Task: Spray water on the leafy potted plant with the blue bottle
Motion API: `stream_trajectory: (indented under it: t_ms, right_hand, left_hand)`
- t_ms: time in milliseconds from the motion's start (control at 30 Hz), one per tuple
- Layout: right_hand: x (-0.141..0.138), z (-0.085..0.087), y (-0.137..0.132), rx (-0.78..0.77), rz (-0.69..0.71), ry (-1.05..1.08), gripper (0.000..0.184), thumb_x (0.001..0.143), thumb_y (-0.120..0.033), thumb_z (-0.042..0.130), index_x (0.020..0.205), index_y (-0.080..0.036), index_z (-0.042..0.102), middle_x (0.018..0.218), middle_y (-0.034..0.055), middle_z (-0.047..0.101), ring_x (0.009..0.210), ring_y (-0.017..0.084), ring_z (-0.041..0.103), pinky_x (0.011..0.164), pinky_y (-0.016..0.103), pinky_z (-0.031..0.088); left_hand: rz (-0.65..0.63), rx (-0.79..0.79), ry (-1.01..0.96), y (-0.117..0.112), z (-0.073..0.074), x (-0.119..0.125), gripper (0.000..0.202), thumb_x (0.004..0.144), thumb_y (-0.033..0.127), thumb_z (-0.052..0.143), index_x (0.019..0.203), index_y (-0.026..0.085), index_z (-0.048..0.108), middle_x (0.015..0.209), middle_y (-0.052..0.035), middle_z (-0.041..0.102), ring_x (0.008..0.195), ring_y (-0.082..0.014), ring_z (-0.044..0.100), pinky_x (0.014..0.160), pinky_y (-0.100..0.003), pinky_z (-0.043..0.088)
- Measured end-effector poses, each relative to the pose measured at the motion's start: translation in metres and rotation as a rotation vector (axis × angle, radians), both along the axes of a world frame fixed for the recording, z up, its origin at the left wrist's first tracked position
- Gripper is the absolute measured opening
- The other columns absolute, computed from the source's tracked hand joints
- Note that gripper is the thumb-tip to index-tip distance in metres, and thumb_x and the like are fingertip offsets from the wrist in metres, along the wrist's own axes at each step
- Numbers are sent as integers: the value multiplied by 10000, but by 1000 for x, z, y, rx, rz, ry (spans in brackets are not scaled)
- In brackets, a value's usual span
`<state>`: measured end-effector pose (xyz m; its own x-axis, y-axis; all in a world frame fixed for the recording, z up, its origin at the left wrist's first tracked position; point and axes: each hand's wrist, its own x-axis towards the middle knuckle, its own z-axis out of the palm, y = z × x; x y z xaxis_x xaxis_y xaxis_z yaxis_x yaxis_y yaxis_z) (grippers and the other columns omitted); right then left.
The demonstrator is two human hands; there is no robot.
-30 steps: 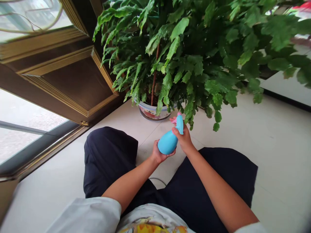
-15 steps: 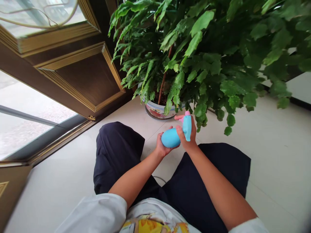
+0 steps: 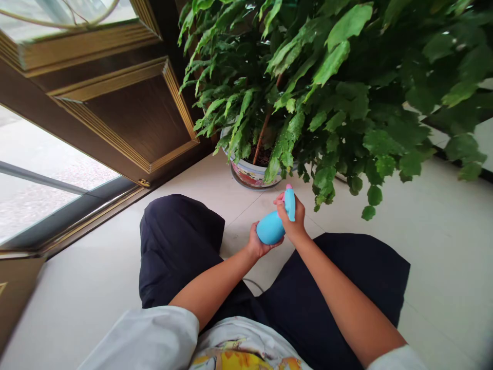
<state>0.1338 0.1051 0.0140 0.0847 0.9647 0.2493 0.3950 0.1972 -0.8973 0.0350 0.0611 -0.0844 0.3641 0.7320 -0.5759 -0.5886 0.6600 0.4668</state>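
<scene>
A light blue spray bottle [image 3: 270, 228] with a pink nozzle is held in front of my knees, its head pointing toward the plant. My left hand [image 3: 256, 244] cups the round base of the bottle from below. My right hand [image 3: 292, 222] is wrapped round the bottle's neck and trigger head. Just beyond the nozzle stands a large leafy green plant [image 3: 327, 97] in a painted ceramic pot [image 3: 249, 174] on the floor. Low leaves hang close to my right hand.
A dark wooden door with gold trim [image 3: 123, 118] stands to the left, with a glass pane and metal threshold [image 3: 69, 221] below it. Pale floor tiles [image 3: 442, 231] stretch to the right. My dark trousers [image 3: 181, 241] fill the foreground.
The bottle and both hands have shifted slightly down and left in view, and the bottle's head has tipped more upright. The view has moved a little closer to the plant.
</scene>
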Motion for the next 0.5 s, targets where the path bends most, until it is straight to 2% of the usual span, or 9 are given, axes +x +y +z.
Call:
stream_trajectory:
  t_ms: [100, 167, 333, 500]
  right_hand:
    - [-3, -9, 0, -51, 19, 17, 208, 881, -354, 536, 1029, -243, 630, 1089, 54, 710, 995, 228, 665, 942, 405, 534]
    - [-5, -14, 0, -83, 1, 48, 282, 893, -386, 543, 1123, -242, 620, 1180, 69, 691, 1078, 241, 652, 967, 419, 528]
    - [-8, -24, 7, -69, -41, 8, 273, 906, -482, 546, 967, -230, 628, 942, 63, 690, 916, 241, 673, 896, 410, 550]
    - [-6, -31, 19, -73, -49, -41, 303, 911, -459, 510, 1025, -221, 658, 902, 64, 711, 883, 239, 678, 822, 366, 549]
  left_hand:
    - [117, -290, -151, -1, -5, -3, 447, 857, 584, 345, 1053, 216, 504, 983, -107, 670, 1015, -305, 653, 928, -479, 524]
    - [129, -311, -140, 0, -11, -6, 452, 881, 584, 334, 1070, 211, 506, 1001, -108, 679, 1016, -294, 652, 922, -465, 533]
    - [57, -308, -18, 3, -20, -8, 472, 896, 609, 317, 1036, 204, 515, 977, -116, 685, 974, -305, 661, 860, -463, 542]
    - [24, -321, -16, 4, -23, 2, 515, 896, 593, 269, 1096, 176, 496, 949, -119, 674, 893, -285, 695, 818, -427, 552]
